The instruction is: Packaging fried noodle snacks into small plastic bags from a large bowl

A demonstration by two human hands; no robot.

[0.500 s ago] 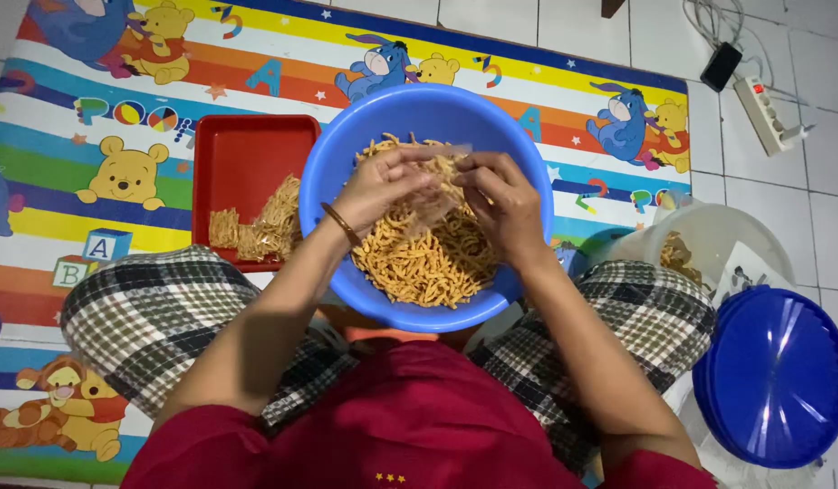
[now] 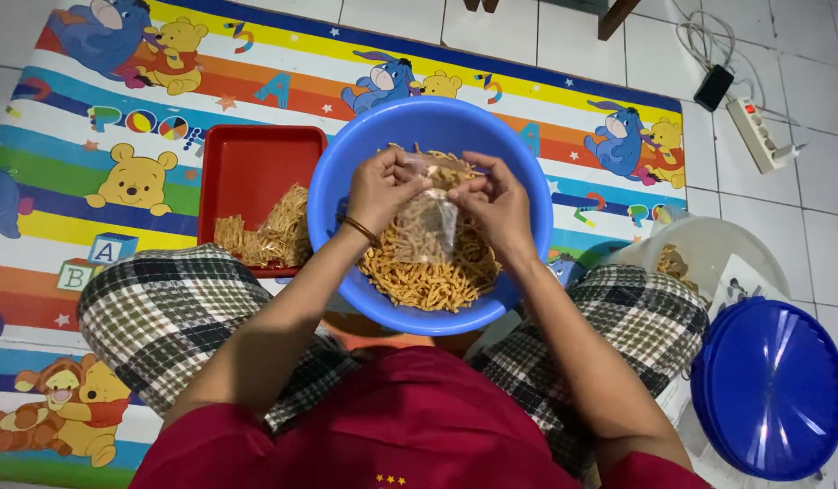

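Left hand [image 2: 380,188] and right hand [image 2: 499,204]: fingers pinched narrow on the top edge of a small clear bag [image 2: 425,222], one hand at each upper corner. Bag hangs upright between the hands, partly filled with thin golden snack sticks. It is held over the blue basin [image 2: 346,163], above the loose heap of sticks [image 2: 428,272] in the basin's bottom; bag's lower end close to the heap, contact not clear. Thin bracelet [image 2: 360,231] on left wrist.

Basin sits between the person's crossed legs in checked cloth [image 2: 156,312]. Red tray [image 2: 256,163] just beside the basin on the left, a smaller pile of sticks in its near corner. All on a striped cartoon mat [image 2: 102,109]. On the right, a clear tub [image 2: 722,249] and a round blue lid [image 2: 768,389]. Power strip [image 2: 754,131] on the tiles, well apart.
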